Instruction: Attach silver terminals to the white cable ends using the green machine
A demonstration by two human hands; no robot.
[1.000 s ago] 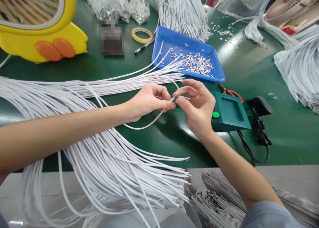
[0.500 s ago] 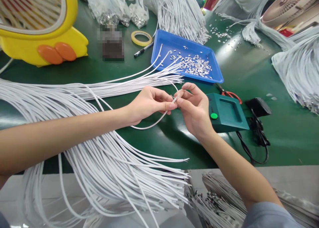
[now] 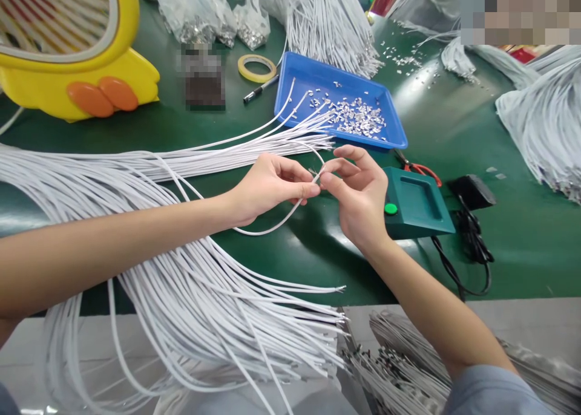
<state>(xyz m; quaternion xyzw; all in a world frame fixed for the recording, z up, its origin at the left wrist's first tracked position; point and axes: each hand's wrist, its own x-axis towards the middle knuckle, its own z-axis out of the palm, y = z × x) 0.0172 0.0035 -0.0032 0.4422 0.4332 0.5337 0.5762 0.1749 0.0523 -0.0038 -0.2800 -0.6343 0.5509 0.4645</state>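
Note:
A thin white cable [image 3: 276,228] loops below my fingers and back up between my two hands, over the table. My left hand [image 3: 276,185] pinches it between thumb and fingers close to its end, where fine bare wires stick out. Thumb and index finger of my right hand [image 3: 358,200] close on the cable at the same spot, with the other fingers raised and curled. Whether a small metal part sits between these fingertips is hidden. Under my left forearm spreads a big bundle of white cables [image 3: 236,318], and another bundle [image 3: 218,155] lies behind my left hand.
A blue tray [image 3: 394,121] holds many small metal pieces. To the right sit a green device [image 3: 422,203] with a green button, red-handled pliers [image 3: 422,172] and a black adapter [image 3: 472,191]. Yellow tape [image 3: 256,68], a pen [image 3: 261,90] and a yellow duck-shaped fan [image 3: 109,82] are further back.
My right hand has shifted slightly to the right, and its fingers have loosened a little around the cable end. My left hand keeps its pinch almost in place.

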